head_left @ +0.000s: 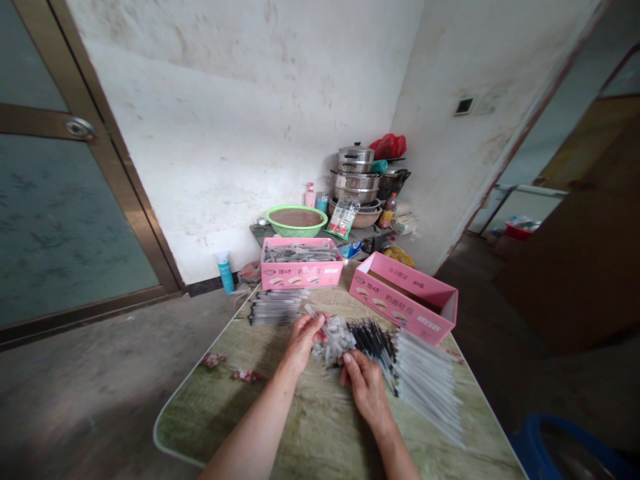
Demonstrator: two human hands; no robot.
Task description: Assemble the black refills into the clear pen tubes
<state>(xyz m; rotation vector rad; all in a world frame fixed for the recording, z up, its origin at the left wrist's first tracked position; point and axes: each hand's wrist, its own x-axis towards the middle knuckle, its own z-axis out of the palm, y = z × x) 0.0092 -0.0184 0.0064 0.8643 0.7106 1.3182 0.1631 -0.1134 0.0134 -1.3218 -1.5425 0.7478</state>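
Observation:
My left hand (pixel 302 339) is closed around a clear pen barrel (pixel 311 311), whose end sticks out past the fingertips. Just right of it lies a heap of small whitish, translucent pen caps (pixel 336 341). My right hand (pixel 364 381) is at the near edge of this heap, thumb and fingers pinched together; what they hold is hidden. Black-tipped pen refills (pixel 373 340) are bunched beyond the right hand. Farther right, clear pen barrels (pixel 427 383) lie side by side in a wide row. Assembled pens (pixel 275 307) lie in a stack at the far left.
A pink box (pixel 302 275) full of pens stands at the table's back edge. Another pink box (pixel 400 303) stands right of it. Behind are a green basin (pixel 297 230), stacked pots (pixel 356 180) and a bottle (pixel 387 212). A blue can (pixel 225 273) stands left of the table (pixel 225 400).

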